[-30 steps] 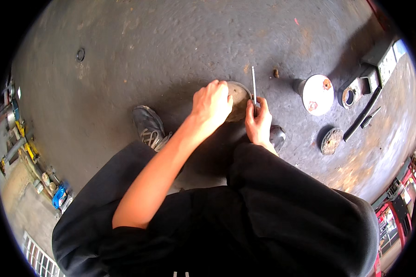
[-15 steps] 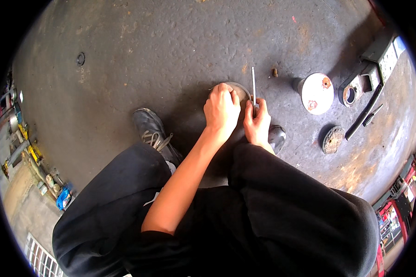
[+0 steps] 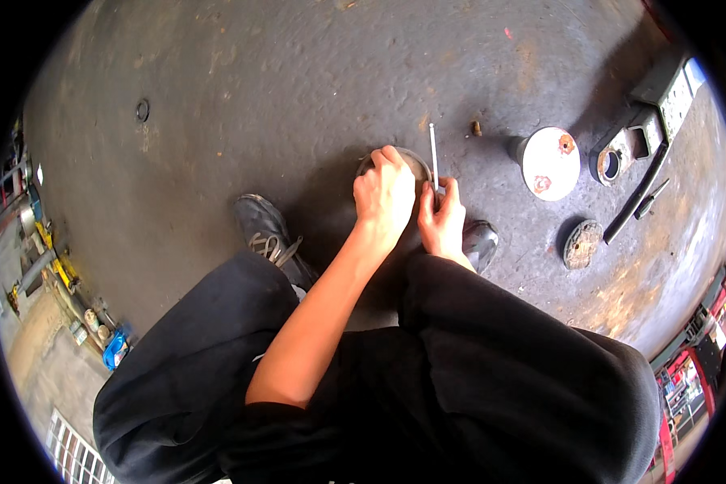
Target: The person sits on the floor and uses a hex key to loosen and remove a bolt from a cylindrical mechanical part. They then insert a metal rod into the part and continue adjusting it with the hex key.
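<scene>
A round, dark-rimmed part (image 3: 415, 160) with a brownish-grey face is between my shoes, partly hidden by my hands. My left hand (image 3: 385, 192) is closed at its left and upper side, fingers curled down onto it. Against the right rim, my right hand (image 3: 442, 219) is closed around a slim tool with a straight, light metal shaft (image 3: 433, 149) pointing away from me. Its lower end is hidden in my fingers, so its exact kind does not show.
To the right stand a white-topped round piece (image 3: 552, 164), a worn round disc (image 3: 582, 244), a metal arm with a ring end (image 3: 613, 164) and a black bar (image 3: 637, 194). A small brown fitting (image 3: 477, 128) lies ahead, a black ring (image 3: 143, 110) far left. My shoes (image 3: 266, 226) flank the work.
My right hand and the slim tool have shifted slightly left. The shaft tilts a little more to the left. My left hand stays on the round part.
</scene>
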The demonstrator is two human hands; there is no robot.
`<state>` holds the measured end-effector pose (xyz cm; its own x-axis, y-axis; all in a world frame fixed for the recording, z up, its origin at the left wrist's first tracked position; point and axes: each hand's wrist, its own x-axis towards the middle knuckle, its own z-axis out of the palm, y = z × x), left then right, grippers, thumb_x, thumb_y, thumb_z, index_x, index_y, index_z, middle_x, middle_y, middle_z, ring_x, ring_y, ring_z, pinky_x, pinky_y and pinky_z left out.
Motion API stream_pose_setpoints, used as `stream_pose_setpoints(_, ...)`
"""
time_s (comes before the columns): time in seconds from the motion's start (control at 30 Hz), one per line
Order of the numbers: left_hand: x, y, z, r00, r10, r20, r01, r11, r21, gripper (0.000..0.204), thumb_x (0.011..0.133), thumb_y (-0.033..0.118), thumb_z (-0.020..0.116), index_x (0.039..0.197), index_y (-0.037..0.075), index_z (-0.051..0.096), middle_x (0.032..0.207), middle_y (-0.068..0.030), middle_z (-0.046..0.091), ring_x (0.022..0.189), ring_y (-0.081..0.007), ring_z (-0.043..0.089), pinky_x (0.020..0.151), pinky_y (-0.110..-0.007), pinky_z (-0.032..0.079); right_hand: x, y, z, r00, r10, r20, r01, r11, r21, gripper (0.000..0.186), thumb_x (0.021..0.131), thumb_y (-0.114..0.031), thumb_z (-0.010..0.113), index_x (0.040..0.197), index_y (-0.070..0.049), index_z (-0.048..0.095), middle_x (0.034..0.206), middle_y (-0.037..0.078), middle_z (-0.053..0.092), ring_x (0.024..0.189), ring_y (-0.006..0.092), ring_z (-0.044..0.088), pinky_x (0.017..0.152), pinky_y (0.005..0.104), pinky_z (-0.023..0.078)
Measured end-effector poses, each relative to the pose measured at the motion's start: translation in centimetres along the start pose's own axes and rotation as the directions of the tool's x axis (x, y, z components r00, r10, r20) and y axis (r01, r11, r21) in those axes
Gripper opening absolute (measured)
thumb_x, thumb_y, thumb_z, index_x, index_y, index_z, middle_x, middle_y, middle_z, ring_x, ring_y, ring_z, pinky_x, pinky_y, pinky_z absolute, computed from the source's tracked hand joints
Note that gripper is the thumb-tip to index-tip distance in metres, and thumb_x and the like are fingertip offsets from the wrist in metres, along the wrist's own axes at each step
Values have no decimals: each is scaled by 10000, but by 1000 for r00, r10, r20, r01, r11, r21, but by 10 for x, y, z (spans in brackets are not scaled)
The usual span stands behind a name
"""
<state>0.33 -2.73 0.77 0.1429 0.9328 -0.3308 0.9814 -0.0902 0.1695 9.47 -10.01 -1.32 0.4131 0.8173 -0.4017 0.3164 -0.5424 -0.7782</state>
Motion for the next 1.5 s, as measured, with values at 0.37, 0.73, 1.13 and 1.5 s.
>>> stream_pose_setpoints(0.37,6,-39,1,877,481,5,-403,728,555,242,789,152,700,944,27,563,908,-73,552,684,-103,624,520,-197,555,-30,-4,47,941,127,315,-206,951,230,301,994,-110,522,1204,19,351,664,203,599,549,270,616,547,407,484)
stream_pose_setpoints(0.73,9,-64,3,804,588,-82,-546,787,287,273,774,119,698,1004,31,580,916,-84,563,799,-179,663,579,-277,587,-32,-21,34,757,249,605,-637,487,597,175,1049,-123,457,1164,-87,330,594,-22,418,405,64,326,366,257,277)
stream_pose_setpoints(1.13,6,-47,25,971,27,-236,-92,958,-271,134,908,90,590,1005,31,520,984,-177,578,738,-397,669,619,-465,577,-30,-26,33,758,306,576,-636,541,550,159,1016,-93,426,1154,-125,353,589,-24,372,412,76,307,374,260,265)
stream_pose_setpoints(1.5,16,-72,-35,915,-88,-395,-208,735,-645,116,980,55,530,1034,-28,591,926,-198,660,805,-339,663,731,-389,534,-20,-20,23,777,332,535,-629,439,641,248,1022,-108,393,1227,5,477,577,-16,311,397,94,263,371,290,281)
